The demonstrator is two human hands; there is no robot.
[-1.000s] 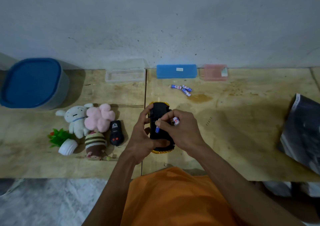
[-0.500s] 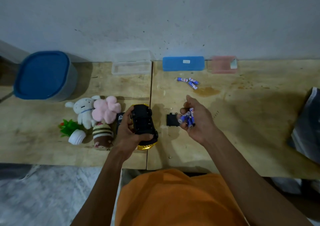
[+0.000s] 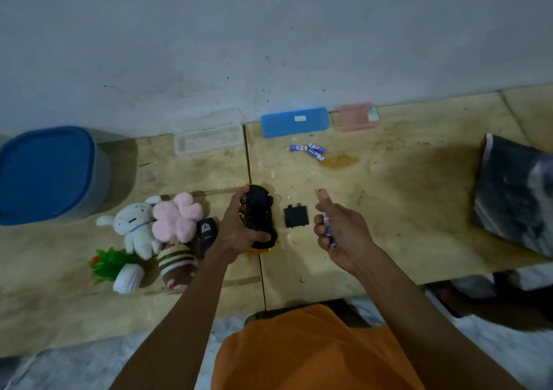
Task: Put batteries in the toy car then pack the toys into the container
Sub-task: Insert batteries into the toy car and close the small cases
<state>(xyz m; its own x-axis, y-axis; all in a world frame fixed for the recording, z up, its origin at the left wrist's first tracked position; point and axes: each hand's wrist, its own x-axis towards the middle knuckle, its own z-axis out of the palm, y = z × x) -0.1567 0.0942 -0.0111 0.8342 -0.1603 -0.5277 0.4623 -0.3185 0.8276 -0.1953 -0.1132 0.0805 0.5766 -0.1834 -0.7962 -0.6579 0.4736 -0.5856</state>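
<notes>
While left hand (image 3: 239, 228) clamps toy car (image 3: 259, 216) belly-up, right fingers (image 3: 324, 231) curled round batteries (image 3: 328, 226). Tip: feed one at time, match polarity, cover (image 3: 296, 216) last.

black and yellow toy car (image 3: 259, 216), blue-lidded grey container (image 3: 48, 174), pink flower plush (image 3: 178, 217), white bunny (image 3: 134, 228), brown striped plush (image 3: 176, 262), blue-and-white batteries (image 3: 308, 151)

The surface (image 3: 404, 210) is rough, stained wood. The bunny (image 3: 136, 228) is soft, fluffy cloth. The car (image 3: 260, 210) is black plastic.
</notes>
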